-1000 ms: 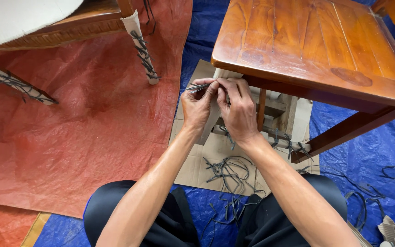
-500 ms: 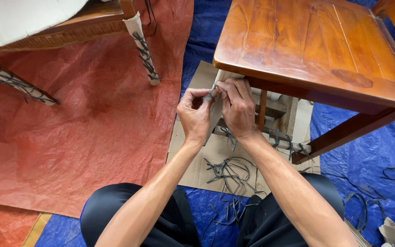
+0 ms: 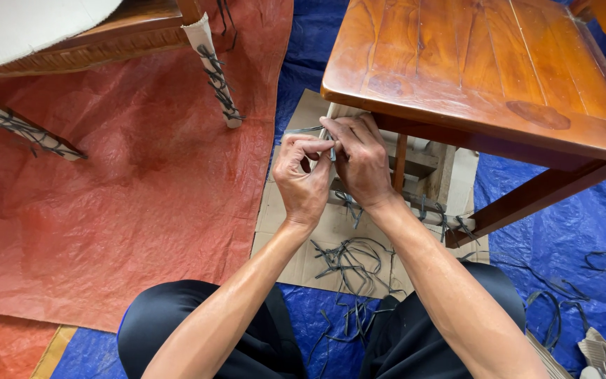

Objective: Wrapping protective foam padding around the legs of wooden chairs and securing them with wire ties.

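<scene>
My left hand [image 3: 304,177] and my right hand [image 3: 361,163] meet at the front corner of a brown wooden chair seat [image 3: 485,67]. Both pinch a thin dark strap [image 3: 304,130] against the paper-wrapped chair leg [image 3: 334,112] just under the seat edge. The strap's free end sticks out to the left of my fingers. The wrapped leg is mostly hidden behind my hands. A lower rung [image 3: 429,209], also wrapped and tied with dark straps, runs to the right below my right wrist.
Loose dark straps [image 3: 348,261] lie on a cardboard sheet [image 3: 296,245] between my knees. Another wrapped, strap-tied chair leg [image 3: 213,70] stands at upper left on a red tarp [image 3: 120,210]. Blue tarp [image 3: 569,231] covers the floor on the right.
My hands have shifted slightly down and closer together on the leg corner, and the strap end now pokes out left of my left fingers.
</scene>
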